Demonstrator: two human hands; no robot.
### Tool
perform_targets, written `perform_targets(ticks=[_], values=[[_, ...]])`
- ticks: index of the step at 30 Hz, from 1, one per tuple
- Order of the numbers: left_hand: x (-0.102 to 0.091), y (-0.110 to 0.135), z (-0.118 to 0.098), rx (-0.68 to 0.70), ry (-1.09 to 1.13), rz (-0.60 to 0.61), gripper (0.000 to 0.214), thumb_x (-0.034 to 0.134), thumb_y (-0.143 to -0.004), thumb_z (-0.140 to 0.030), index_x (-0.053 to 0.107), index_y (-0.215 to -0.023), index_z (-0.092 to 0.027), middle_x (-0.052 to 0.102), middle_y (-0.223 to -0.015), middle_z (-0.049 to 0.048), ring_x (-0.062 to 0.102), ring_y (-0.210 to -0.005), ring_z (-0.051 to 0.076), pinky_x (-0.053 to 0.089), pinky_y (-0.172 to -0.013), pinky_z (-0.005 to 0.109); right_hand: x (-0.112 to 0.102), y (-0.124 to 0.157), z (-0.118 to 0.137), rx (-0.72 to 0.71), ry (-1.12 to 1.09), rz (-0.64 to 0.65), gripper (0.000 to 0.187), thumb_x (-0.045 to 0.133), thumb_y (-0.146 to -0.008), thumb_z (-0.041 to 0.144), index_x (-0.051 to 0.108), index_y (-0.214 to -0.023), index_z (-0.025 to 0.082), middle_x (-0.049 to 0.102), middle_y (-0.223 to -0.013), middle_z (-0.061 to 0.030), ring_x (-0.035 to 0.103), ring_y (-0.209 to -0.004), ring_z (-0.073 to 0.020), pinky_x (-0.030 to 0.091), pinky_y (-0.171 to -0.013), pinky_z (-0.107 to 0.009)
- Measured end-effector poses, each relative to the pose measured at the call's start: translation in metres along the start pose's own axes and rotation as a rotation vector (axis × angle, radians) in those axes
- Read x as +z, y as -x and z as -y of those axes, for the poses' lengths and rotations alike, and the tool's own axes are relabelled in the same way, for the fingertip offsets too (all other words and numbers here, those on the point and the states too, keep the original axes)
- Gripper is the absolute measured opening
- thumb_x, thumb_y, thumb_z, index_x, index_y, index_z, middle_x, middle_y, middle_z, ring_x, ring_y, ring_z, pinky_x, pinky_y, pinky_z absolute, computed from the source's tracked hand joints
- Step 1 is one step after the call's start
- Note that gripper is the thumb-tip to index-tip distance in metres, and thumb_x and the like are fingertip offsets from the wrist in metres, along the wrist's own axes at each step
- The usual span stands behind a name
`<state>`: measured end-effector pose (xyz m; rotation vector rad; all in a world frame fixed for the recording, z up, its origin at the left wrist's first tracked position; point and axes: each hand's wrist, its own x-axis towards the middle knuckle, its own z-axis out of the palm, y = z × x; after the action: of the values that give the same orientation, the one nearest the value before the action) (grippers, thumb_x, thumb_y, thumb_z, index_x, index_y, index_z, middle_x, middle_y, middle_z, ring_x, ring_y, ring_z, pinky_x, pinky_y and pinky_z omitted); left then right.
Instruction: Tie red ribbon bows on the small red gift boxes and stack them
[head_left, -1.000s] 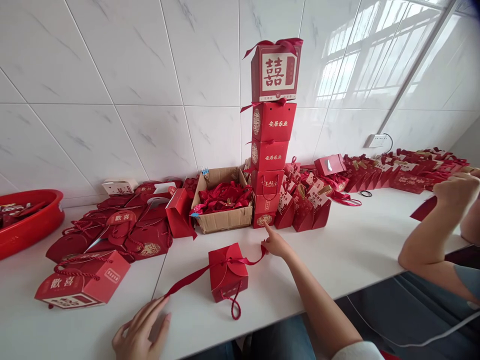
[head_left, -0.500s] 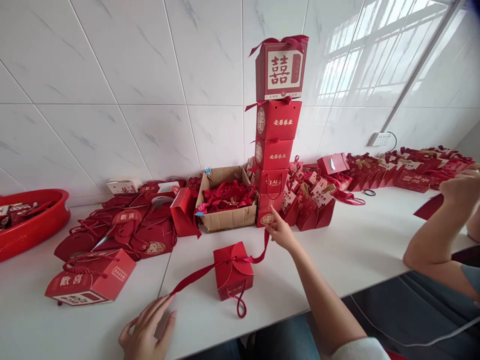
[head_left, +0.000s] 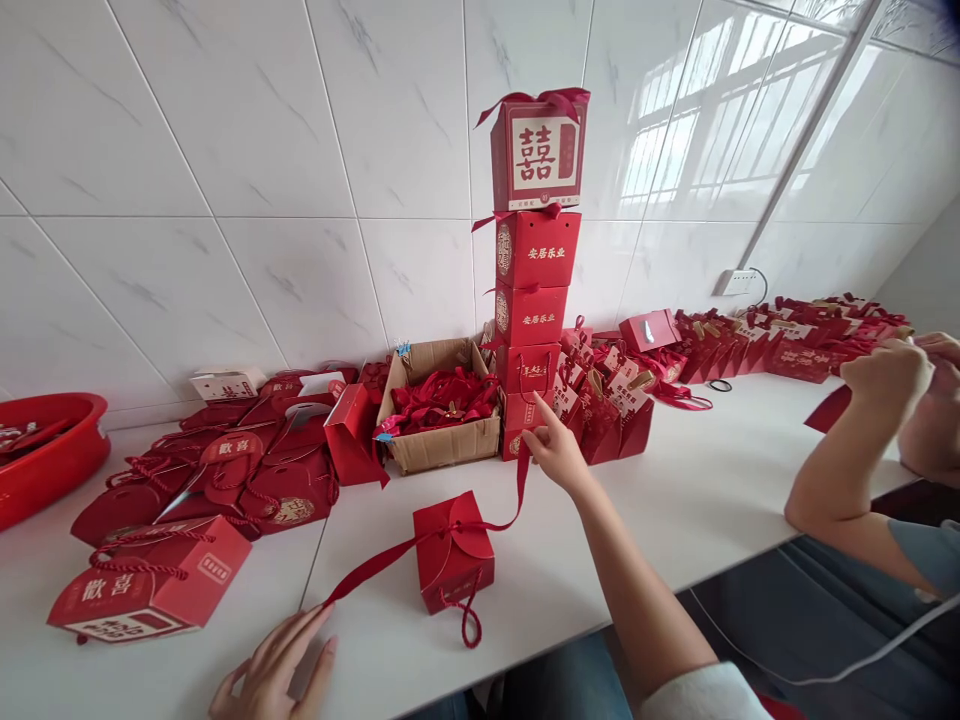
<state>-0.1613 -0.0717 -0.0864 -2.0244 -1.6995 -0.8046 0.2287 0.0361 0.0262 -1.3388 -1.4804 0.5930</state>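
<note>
A small red gift box [head_left: 450,575] stands on the table in front of me, a twisted cord loop [head_left: 471,628] hanging from its front. Across its lid runs a dark red ribbon [head_left: 379,570], crossed at the middle. My left hand [head_left: 274,665], low on the left, has the ribbon's left end at its fingertips, thumb held apart; that stretch is nearly straight. The other end hangs from my right hand [head_left: 555,445], pinched by the fingers with the index finger pointing out. Behind that hand rises a tall stack of red boxes [head_left: 534,250].
An open carton [head_left: 442,455] of red ribbons stands at the wall. Left of it lie piled red boxes [head_left: 270,480], one box [head_left: 161,585] nearer me, and a red basin [head_left: 52,460]. More red bags [head_left: 611,410] line the right. Another person's forearm [head_left: 847,470] rests at the far right.
The view has shifted slightly, so most things sit further left in it. Both hands keep their places at the ribbon's ends; the box stays between them.
</note>
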Motion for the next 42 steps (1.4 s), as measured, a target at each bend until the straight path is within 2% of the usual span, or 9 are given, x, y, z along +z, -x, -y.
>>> perform_targets(ticks=[6,14,22,26,31,34,38,40,42], values=[[0.000,-0.002,-0.002,0.002,0.001,-0.006,0.030,0.044,-0.085,-0.038,0.065,-0.103,-0.026,0.073,-0.103,0.0048,0.067,-0.095,0.023,0.037,-0.079,0.038,-0.002,-0.019,0.012,-0.039,0.009,0.000,0.072,0.048,-0.082,0.024,0.020,-0.149,0.019,0.034,-0.051,0.0099,0.032,-0.049,-0.0098,0.033,-0.051,-0.021],[-0.003,-0.001,-0.003,-0.012,-0.006,0.025,0.031,0.044,-0.084,-0.038,0.066,-0.102,-0.026,0.073,-0.103,0.0053,0.067,-0.094,0.024,0.036,-0.080,0.039,-0.008,-0.006,0.023,-0.067,-0.041,-0.008,0.070,0.046,-0.085,0.025,0.019,-0.149,0.019,0.031,-0.052,0.0100,0.030,-0.048,-0.0097,0.031,-0.049,-0.022],[-0.004,-0.002,-0.007,-0.007,-0.001,0.026,0.032,0.045,-0.082,-0.039,0.066,-0.102,-0.025,0.072,-0.104,0.0067,0.065,-0.097,0.025,0.035,-0.082,0.041,-0.027,-0.038,0.063,-0.184,0.031,-0.064,0.070,0.046,-0.085,0.022,0.017,-0.149,0.020,0.032,-0.051,0.0103,0.029,-0.048,-0.0099,0.032,-0.053,-0.023],[-0.005,-0.001,-0.006,-0.053,0.053,0.025,0.031,0.046,-0.082,-0.038,0.067,-0.101,-0.026,0.072,-0.104,0.0064,0.065,-0.099,0.026,0.037,-0.082,0.041,-0.025,-0.035,0.076,-0.224,0.041,-0.045,0.070,0.046,-0.086,0.021,0.016,-0.149,0.022,0.034,-0.053,0.0097,0.030,-0.048,-0.0097,0.033,-0.053,-0.023],[-0.006,-0.002,0.005,-0.124,0.350,0.032,0.023,0.055,-0.078,-0.042,0.066,-0.089,-0.026,0.072,-0.093,0.0045,0.066,-0.090,0.024,0.048,-0.079,0.035,-0.025,-0.003,0.052,-0.140,0.062,0.044,0.063,0.043,-0.088,0.025,0.021,-0.147,0.022,0.034,-0.054,0.0086,0.033,-0.049,-0.0104,0.035,-0.053,-0.022],[-0.010,-0.009,0.007,-0.146,0.440,0.015,0.020,0.058,-0.078,-0.043,0.062,-0.080,-0.024,0.069,-0.087,0.0052,0.065,-0.085,0.023,0.050,-0.077,0.033,-0.030,0.008,0.032,0.007,0.253,0.165,0.051,0.046,-0.087,0.023,0.041,-0.137,0.021,0.049,-0.059,0.0036,0.047,-0.055,-0.0133,0.039,-0.056,-0.024],[-0.020,-0.034,-0.020,-0.215,0.437,-0.074,0.023,0.056,-0.078,-0.045,0.058,-0.081,-0.023,0.065,-0.105,0.0103,0.058,-0.105,0.029,0.047,-0.088,0.041,-0.026,0.012,0.028,-0.004,0.319,0.222,0.023,0.052,-0.083,0.019,0.068,-0.099,0.017,0.065,-0.083,-0.0098,0.059,-0.076,-0.0206,0.043,-0.067,-0.029],[-0.026,-0.053,-0.046,-0.312,0.541,-0.012,0.027,0.052,-0.082,-0.046,0.056,-0.094,-0.023,0.060,-0.119,0.0107,0.055,-0.113,0.028,0.049,-0.083,0.038,-0.015,0.014,0.034,-0.049,0.273,0.274,0.024,0.048,-0.088,0.024,0.068,-0.098,0.017,0.068,-0.092,-0.0111,0.062,-0.085,-0.0220,0.045,-0.073,-0.031],[-0.030,-0.073,-0.072,-0.352,0.679,0.115,0.031,0.047,-0.085,-0.048,0.054,-0.104,-0.023,0.059,-0.120,0.0096,0.055,-0.113,0.026,0.051,-0.079,0.035,-0.001,0.019,0.038,-0.087,0.213,0.333,0.030,0.045,-0.091,0.031,0.063,-0.112,0.018,0.068,-0.103,-0.0104,0.062,-0.094,-0.0215,0.047,-0.079,-0.031]])
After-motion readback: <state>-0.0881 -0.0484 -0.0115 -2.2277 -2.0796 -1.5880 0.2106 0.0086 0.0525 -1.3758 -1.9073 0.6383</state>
